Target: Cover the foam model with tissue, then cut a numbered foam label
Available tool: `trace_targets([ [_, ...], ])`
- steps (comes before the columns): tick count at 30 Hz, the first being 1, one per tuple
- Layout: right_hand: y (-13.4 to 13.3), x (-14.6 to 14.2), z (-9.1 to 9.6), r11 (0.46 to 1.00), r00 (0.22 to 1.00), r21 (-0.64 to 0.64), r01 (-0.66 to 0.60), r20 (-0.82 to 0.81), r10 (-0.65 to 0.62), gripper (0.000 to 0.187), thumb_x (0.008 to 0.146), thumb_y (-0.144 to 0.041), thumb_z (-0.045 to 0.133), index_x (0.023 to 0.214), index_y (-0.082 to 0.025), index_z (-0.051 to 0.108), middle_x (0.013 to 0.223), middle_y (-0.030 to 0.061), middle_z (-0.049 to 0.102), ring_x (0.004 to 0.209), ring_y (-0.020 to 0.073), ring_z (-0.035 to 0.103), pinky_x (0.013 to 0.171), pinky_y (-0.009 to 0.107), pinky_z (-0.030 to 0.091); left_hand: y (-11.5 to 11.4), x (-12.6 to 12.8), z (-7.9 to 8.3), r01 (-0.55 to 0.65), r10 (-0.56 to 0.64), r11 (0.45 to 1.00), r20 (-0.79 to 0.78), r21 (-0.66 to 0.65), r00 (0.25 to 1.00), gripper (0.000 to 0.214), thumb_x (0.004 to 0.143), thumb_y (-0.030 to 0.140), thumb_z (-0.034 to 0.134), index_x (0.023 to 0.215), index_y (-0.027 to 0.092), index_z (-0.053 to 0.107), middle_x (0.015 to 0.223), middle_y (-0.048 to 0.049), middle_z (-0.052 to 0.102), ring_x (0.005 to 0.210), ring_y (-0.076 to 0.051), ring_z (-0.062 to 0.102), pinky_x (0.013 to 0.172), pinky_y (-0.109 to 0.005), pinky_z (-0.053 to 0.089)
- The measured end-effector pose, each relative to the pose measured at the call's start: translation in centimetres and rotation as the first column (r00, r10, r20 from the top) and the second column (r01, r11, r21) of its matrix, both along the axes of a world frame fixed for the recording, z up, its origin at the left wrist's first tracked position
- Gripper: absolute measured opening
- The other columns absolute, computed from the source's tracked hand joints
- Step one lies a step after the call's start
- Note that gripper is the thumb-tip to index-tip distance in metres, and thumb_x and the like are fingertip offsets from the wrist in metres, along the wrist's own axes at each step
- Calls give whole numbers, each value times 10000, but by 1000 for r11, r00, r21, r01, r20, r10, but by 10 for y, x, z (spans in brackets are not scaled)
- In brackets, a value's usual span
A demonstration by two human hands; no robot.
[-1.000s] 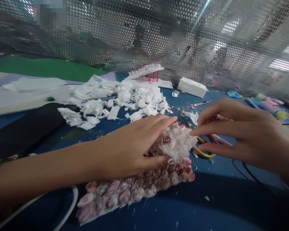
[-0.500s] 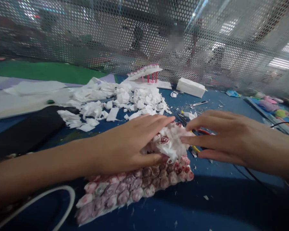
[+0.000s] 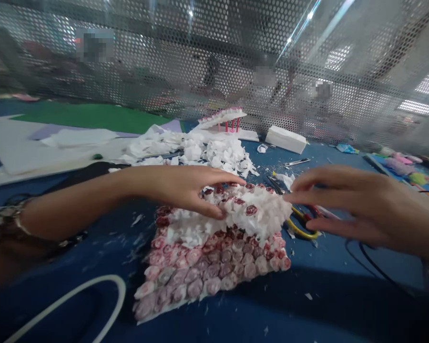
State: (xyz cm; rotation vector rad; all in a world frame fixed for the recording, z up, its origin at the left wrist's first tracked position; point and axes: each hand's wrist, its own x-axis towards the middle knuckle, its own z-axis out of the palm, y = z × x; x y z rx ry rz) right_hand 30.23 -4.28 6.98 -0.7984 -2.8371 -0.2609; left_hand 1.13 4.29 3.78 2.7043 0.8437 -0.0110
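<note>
In the middle of the blue table lies a panel covered in rolled rosettes (image 3: 200, 276), shading from dark red to pink and mauve. A mound of white torn paper (image 3: 260, 216) with a few dark red rosettes rises at its back right. My left hand (image 3: 196, 190) hovers over the back of the panel, thumb and fingers apart, fingertips close to the mound. At the mound's right edge is my right hand (image 3: 343, 205), fingers spread and somewhat blurred; whether its fingertips touch the paper I cannot tell. Yellow-handled scissors (image 3: 305, 233) lie partly under that hand.
White paper scraps (image 3: 221, 152) are heaped behind the panel. Beyond them stand a small white model with red posts (image 3: 232, 124) and a white box (image 3: 286, 139). A cutter knife (image 3: 297, 162) lies nearby. A white cable (image 3: 119, 290) loops at front left; a perforated metal screen (image 3: 200, 66) closes the back.
My left hand has lifted and drawn back from the mound, uncovering white paper and the panel's left part. My right hand has shifted slightly right, showing more of the scissors. The view has moved a little.
</note>
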Motion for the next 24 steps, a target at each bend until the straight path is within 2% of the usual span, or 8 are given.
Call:
trace_targets([
  [4, 3, 0, 3, 994, 982, 3, 109, -152, -108, 350, 934, -411, 531, 1218, -220, 604, 1092, 79, 668, 919, 192, 656, 757, 308, 519, 1, -1, 2, -7, 7, 1000, 10, 21, 1000, 599, 794, 474, 617, 1335, 247, 497, 1278, -82, 636, 1048, -255, 651, 794, -284, 520],
  [7, 5, -2, 3, 977, 957, -18, 212, -197, -211, 301, 923, -437, 537, 1052, -189, 651, 960, 70, 695, 802, 174, 652, 692, 294, 493, -1, -4, 7, -58, 50, 995, 99, 85, 994, 638, 784, 486, 618, 1352, 237, 469, 1339, -90, 589, 1144, -278, 604, 879, -322, 509],
  [10, 6, -5, 2, 961, 927, -63, 271, -251, -278, 288, 918, -441, 535, 853, -189, 658, 801, 39, 690, 670, 136, 623, 596, 253, 442, -8, -4, 15, -138, 90, 969, 228, 207, 970, 685, 785, 527, 601, 1374, 215, 441, 1385, -108, 535, 1226, -288, 539, 987, -361, 457],
  [14, 6, -9, -1, 947, 893, -75, 313, -317, -320, 290, 917, -431, 520, 853, -184, 660, 742, 34, 690, 610, 125, 611, 558, 244, 411, -25, -3, 29, -295, 138, 865, 372, 407, 918, 686, 803, 563, 539, 1346, 156, 443, 1307, -117, 543, 1165, -296, 522, 1014, -421, 411],
  [19, 5, -12, -4, 923, 850, -12, 384, -385, -359, 286, 904, -431, 524, 978, -179, 638, 777, 37, 696, 633, 140, 633, 572, 257, 418, -45, -2, 39, -379, 170, 703, 376, 602, 911, 613, 846, 450, 544, 1353, 131, 413, 1139, -103, 511, 996, -249, 525, 869, -375, 448],
  [21, 5, -13, -6, 925, 843, -4, 380, -410, -348, 280, 901, -427, 526, 972, -177, 631, 753, 28, 687, 623, 137, 633, 569, 254, 420, -50, -1, 39, -377, 151, 678, 383, 631, 911, 600, 844, 430, 562, 1354, 152, 409, 1122, -90, 501, 972, -232, 513, 841, -355, 450],
  [24, 6, -17, -9, 947, 842, -46, 319, -446, -305, 249, 892, -402, 542, 944, -172, 619, 733, 17, 681, 612, 126, 632, 572, 245, 434, -54, 1, 37, -360, 97, 674, 406, 645, 909, 582, 838, 426, 574, 1342, 181, 419, 1100, -76, 511, 942, -222, 505, 807, -337, 454],
])
